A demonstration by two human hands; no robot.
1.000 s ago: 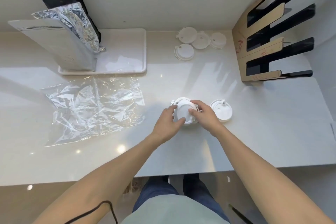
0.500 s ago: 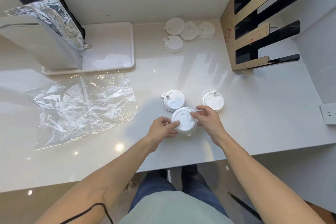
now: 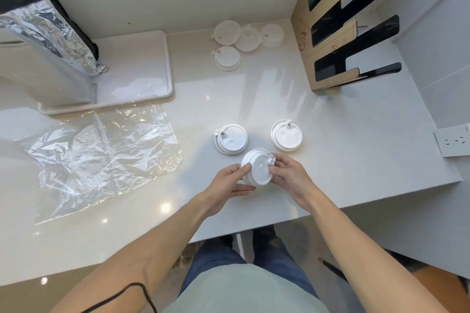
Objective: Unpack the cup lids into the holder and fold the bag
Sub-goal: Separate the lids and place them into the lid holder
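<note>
Both hands hold a small stack of white cup lids [image 3: 257, 170] just above the counter near its front edge. My left hand [image 3: 230, 183] grips the stack's left rim and my right hand [image 3: 288, 177] pinches its right side by the spout. Behind it a single white lid [image 3: 231, 139] lies on the counter, with a second stack of lids [image 3: 287, 135] to its right. Several more lids [image 3: 248, 37] lie at the back. The cardboard and black lid holder [image 3: 338, 33] stands at the back right. The empty clear plastic bag [image 3: 99, 155] lies flat at the left.
A white tray [image 3: 142, 79] sits at the back left with a tall foil bag [image 3: 43, 40] standing on it. A wall socket [image 3: 454, 141] is on the right wall. The counter's front edge runs just under my wrists.
The lids in my hands have come off the stack on the counter and moved toward me, now tilted up. The lid behind is uncovered. The camera has shifted right and closer.
</note>
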